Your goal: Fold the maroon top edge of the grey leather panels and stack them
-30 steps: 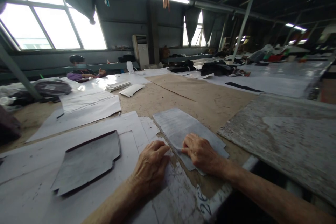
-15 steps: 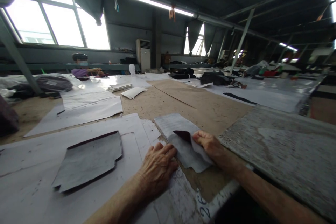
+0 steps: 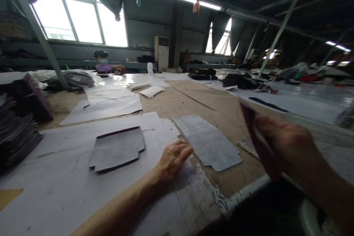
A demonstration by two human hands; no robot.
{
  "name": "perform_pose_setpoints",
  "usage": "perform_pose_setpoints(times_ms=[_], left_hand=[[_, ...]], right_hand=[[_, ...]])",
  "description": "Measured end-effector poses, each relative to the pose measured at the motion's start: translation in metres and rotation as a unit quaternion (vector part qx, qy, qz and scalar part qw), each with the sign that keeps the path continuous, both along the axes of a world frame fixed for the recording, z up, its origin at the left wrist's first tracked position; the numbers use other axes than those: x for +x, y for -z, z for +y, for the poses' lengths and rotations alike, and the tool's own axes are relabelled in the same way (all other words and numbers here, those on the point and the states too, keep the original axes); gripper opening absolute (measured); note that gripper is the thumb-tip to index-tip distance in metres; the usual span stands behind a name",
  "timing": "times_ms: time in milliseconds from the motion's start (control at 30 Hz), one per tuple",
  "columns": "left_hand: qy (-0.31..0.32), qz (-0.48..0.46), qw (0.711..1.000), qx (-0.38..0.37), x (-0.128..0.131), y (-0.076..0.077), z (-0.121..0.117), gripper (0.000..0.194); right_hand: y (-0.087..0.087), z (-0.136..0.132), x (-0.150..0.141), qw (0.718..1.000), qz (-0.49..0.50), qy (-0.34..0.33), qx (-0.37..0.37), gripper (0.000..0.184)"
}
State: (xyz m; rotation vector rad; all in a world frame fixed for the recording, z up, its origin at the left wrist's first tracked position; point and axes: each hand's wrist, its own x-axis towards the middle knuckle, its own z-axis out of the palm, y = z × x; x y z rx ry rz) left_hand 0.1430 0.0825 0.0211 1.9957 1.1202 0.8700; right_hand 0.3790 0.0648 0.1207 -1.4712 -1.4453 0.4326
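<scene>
One maroon-faced piece (image 3: pixel 269 158) is pinched and raised by the right hand (image 3: pixel 291 140), apparently to clear the front edge of the worktop (image 3: pixel 229 182); the left hand (image 3: pixel 175 156) rests loosely, seemingly grasping nothing, perhaps for support, beside a flat grey piece (image 3: pixel 210 145).

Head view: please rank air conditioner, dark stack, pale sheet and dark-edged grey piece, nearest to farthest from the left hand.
1. Pale sheet, just right of the left hand.
2. Dark-edged grey piece, to its left.
3. Dark stack, far left.
4. Air conditioner, back by the wall.
</scene>
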Motion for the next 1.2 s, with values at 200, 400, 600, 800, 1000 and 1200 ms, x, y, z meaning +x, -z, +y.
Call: perform_pose_setpoints(times_ms=[200, 400, 600, 800, 1000, 1200], left_hand=[[-0.02, -0.059, 0.965, -0.254, -0.066, -0.018, -0.022, 0.082], [-0.103, 0.008, 0.939, -0.328, -0.132, -0.046, -0.055, 0.045], [-0.151, 0.143, 0.945, -0.252, -0.145, -0.042, -0.072, 0.021], [-0.168, 0.191, 0.959, -0.126, -0.141, -0.029, -0.08, 0.024], [-0.143, 0.244, 0.958, -0.043, -0.146, -0.029, -0.083, 0.026], [-0.106, 0.291, 0.951, 0.02, -0.15, -0.024, -0.084, 0.028]], right_hand=[[0.073, -0.051, -0.123, 0.955, -0.127, -0.259, 0.074, 0.017], [0.113, -0.083, -0.209, 0.904, -0.165, -0.331, 0.215, 0.011], [0.125, -0.097, -0.252, 0.871, -0.179, -0.389, 0.241, 0.008], [0.102, -0.054, -0.204, 0.869, -0.129, -0.444, 0.174, 0.015], [0.093, 0.006, -0.172, 0.835, -0.308, -0.445, 0.098, 0.026], [0.091, 0.011, -0.175, 0.819, -0.342, -0.455, 0.077, 0.017]])
